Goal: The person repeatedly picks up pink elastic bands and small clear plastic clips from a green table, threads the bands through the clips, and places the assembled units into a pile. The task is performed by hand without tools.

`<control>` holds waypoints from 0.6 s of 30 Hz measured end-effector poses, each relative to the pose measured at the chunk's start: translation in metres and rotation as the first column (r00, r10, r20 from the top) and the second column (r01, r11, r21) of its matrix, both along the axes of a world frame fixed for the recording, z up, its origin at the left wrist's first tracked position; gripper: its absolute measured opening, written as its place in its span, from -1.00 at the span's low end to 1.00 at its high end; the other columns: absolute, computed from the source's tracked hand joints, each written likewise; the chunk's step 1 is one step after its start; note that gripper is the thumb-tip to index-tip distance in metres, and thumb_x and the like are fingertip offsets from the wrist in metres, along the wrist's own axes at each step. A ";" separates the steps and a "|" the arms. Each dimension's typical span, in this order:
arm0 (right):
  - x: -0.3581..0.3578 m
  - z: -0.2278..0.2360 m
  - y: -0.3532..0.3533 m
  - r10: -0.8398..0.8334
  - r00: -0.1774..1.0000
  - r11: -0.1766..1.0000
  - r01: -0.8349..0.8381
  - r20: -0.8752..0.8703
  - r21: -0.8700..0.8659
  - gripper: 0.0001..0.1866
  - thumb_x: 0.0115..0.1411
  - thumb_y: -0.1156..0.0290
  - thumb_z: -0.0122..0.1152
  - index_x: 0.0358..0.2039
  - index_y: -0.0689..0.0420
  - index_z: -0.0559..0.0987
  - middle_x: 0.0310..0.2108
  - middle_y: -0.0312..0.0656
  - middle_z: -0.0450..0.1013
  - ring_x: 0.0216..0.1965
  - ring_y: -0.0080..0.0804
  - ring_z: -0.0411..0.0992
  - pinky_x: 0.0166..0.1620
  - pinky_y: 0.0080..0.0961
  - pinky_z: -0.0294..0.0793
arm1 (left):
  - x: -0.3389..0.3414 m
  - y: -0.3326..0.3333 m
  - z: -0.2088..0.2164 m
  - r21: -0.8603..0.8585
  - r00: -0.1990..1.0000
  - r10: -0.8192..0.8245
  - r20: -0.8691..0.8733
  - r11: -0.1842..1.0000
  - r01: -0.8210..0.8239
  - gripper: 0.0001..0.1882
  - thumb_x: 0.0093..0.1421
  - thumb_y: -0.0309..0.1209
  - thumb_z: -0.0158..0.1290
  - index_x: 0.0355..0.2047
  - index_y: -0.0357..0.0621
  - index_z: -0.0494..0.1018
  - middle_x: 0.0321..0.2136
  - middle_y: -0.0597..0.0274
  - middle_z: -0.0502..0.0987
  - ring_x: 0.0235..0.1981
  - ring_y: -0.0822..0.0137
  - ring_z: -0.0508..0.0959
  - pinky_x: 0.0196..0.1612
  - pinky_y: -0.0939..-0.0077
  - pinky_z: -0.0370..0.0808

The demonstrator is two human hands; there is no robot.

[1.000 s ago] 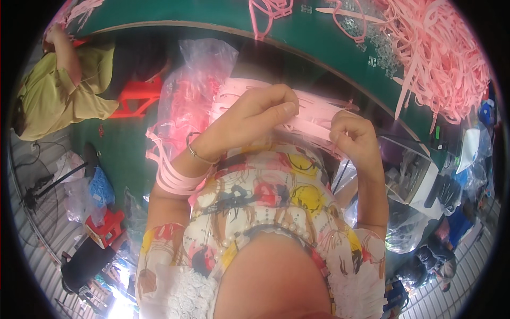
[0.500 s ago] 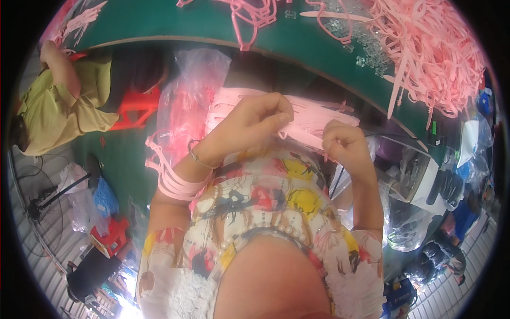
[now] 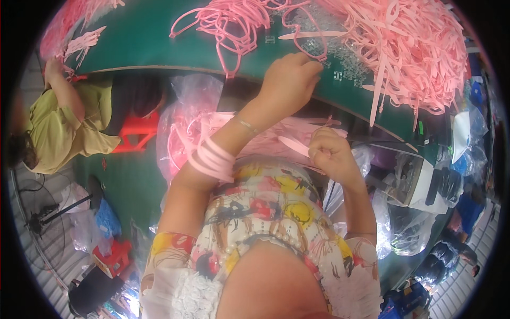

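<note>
"What's just changed?"

"The left hand (image 3: 291, 80) has left the strap work by the body and swung out to the far side, over the near edge of the green table (image 3: 143, 40)."

"Is it holding anything?"

"I can't tell. Its fingers are curled, their tips turned away. It's just left of the scattered clear clips (image 3: 348, 68), near a thin pink loop (image 3: 287, 24)."

"And the right hand?"

"The right hand (image 3: 332, 154) stays near the body, thumb and fingers pinched on a pink strap (image 3: 294, 145), whose free end points left."

"So what does that mean for the work?"

"One hand alone keeps the strap in place, I'd judge, leaving the other free at the table. More pink pieces (image 3: 260, 142) lie behind it, between body and table."

"Anything else close by?"

"Pink bands (image 3: 215, 159) circle the left forearm, and a heap of pink straps (image 3: 417, 48) covers the table's far right."
</note>
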State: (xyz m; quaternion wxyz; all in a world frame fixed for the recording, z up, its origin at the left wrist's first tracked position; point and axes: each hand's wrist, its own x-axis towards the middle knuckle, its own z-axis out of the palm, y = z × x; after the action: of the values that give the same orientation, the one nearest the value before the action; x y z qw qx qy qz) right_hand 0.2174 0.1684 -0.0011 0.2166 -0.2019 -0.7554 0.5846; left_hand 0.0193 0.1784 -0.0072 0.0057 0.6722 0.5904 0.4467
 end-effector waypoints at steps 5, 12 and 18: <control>0.005 -0.008 0.002 -0.035 0.999 0.998 0.036 -0.012 0.056 -0.93 -0.08 0.54 0.16 -0.63 0.18 0.47 -0.65 -0.26 0.28 -0.54 -0.40 0.25 -0.34 -0.44 0.21 | 0.011 0.018 -0.006 -0.054 0.981 0.059 -0.185 0.996 -0.070 -0.81 -0.03 -0.51 0.16 -0.34 -0.15 0.52 -0.38 0.23 0.49 -0.32 0.12 0.49 -0.28 0.25 0.43; 0.009 -0.004 -0.001 -0.046 0.999 0.997 0.045 0.011 0.063 -0.93 -0.09 0.52 0.16 -0.65 0.15 0.47 -0.65 -0.27 0.30 -0.53 -0.39 0.25 -0.34 -0.44 0.21 | 0.001 0.001 -0.004 -0.017 0.988 -0.072 -0.137 0.997 0.070 -0.77 -0.08 -0.47 0.23 -0.36 -0.19 0.51 -0.32 0.20 0.50 -0.29 0.13 0.46 -0.22 0.29 0.44; 0.006 0.001 0.002 -0.063 0.998 0.992 0.060 0.016 0.114 -0.93 -0.10 0.51 0.15 -0.65 0.15 0.46 -0.66 -0.28 0.30 -0.52 -0.39 0.25 -0.31 -0.44 0.21 | -0.010 -0.010 0.000 -0.120 0.962 -0.212 -0.175 0.974 0.193 -0.79 -0.10 -0.46 0.24 -0.41 -0.19 0.48 -0.33 0.22 0.50 -0.31 0.15 0.46 -0.25 0.32 0.45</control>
State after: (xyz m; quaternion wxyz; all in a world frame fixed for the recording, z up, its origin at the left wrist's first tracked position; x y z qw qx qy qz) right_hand 0.2232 0.1699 0.0001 0.2380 -0.2183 -0.7829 0.5318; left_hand 0.0094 0.1687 -0.0071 0.0304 0.7668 0.5384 0.3482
